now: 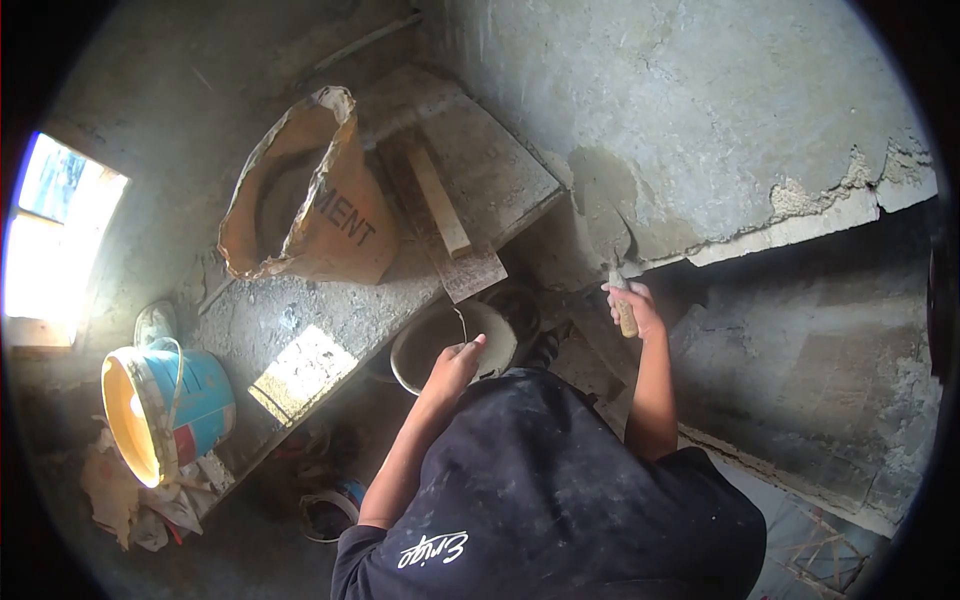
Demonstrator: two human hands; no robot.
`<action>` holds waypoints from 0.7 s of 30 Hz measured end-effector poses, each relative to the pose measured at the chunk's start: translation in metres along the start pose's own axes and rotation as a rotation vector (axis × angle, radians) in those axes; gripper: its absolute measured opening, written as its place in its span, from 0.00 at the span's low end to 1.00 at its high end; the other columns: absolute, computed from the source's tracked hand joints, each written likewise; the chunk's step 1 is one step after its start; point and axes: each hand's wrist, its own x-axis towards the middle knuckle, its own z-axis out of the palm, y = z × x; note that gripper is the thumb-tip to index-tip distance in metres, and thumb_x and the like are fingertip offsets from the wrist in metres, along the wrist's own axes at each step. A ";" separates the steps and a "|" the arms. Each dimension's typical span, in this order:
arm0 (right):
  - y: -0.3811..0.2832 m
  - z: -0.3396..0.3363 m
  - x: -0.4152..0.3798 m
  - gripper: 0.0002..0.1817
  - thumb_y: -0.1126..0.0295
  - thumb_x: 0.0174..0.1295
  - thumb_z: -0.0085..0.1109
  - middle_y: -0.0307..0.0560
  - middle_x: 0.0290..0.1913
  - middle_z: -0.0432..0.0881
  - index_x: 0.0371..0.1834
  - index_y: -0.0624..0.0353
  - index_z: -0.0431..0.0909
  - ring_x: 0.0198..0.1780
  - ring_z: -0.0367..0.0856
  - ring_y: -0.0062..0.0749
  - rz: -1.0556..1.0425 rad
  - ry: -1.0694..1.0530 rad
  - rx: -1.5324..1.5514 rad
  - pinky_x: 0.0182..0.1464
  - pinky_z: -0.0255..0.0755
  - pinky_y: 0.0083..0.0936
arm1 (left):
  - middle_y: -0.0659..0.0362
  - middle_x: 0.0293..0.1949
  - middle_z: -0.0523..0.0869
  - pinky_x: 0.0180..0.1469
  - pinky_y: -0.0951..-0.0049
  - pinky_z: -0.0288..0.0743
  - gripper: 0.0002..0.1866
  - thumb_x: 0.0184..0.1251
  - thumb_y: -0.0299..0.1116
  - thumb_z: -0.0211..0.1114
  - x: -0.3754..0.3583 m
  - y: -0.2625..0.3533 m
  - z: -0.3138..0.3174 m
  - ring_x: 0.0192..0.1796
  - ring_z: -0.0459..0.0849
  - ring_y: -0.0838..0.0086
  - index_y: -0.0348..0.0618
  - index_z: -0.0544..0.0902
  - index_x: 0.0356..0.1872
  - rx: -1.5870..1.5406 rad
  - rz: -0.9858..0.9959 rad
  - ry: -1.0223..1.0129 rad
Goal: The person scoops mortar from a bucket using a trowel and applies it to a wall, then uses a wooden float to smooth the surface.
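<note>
Wet mortar: dark patch on the grey wall [700, 130], trowel [618, 255] blade pressed against it
Right hand [632, 305]: grip closed on the trowel's wooden handle — arm raised
Left hand [455, 365]: fingers closed on the pan [440, 340] rim (mortar inside)
Ledge: cement bag [320, 200], blue bucket [170, 405] — well apart

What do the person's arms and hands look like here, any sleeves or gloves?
No gloves: left hand and right hand are bare, forearms uncovered. Short sleeves of a dark navy, dust-smudged T-shirt end above the elbows; white script lettering marks the shirt. No watch or bands visible.
</note>
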 end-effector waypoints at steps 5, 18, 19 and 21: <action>0.037 -0.010 0.023 0.17 0.62 0.62 0.62 0.39 0.28 0.78 0.48 0.64 0.79 0.22 0.76 0.22 0.120 -0.054 0.093 0.22 0.70 0.21 | 0.74 0.17 0.60 0.22 0.75 0.45 0.22 0.73 0.49 0.57 0.005 -0.004 0.000 0.19 0.54 0.86 0.52 0.67 0.20 -0.006 0.020 -0.010; -0.027 0.021 -0.010 0.16 0.63 0.61 0.63 0.40 0.26 0.78 0.44 0.65 0.80 0.21 0.76 0.22 -0.068 -0.051 -0.008 0.21 0.71 0.20 | 0.74 0.18 0.58 0.21 0.75 0.43 0.22 0.74 0.48 0.56 0.002 -0.007 0.000 0.19 0.53 0.86 0.54 0.64 0.20 0.043 -0.001 0.008; -0.034 0.022 -0.009 0.16 0.63 0.61 0.63 0.40 0.26 0.78 0.44 0.65 0.80 0.21 0.76 0.22 -0.080 -0.045 -0.012 0.21 0.71 0.21 | 0.73 0.17 0.60 0.22 0.74 0.46 0.22 0.73 0.49 0.56 0.004 -0.009 -0.002 0.19 0.54 0.85 0.52 0.67 0.20 0.055 0.009 0.004; -0.038 0.021 0.000 0.16 0.62 0.61 0.63 0.40 0.26 0.78 0.44 0.65 0.81 0.21 0.76 0.22 -0.064 -0.014 -0.035 0.22 0.71 0.21 | 0.72 0.16 0.63 0.22 0.73 0.49 0.23 0.72 0.51 0.56 0.005 -0.009 -0.002 0.19 0.56 0.84 0.49 0.70 0.20 0.073 0.022 -0.009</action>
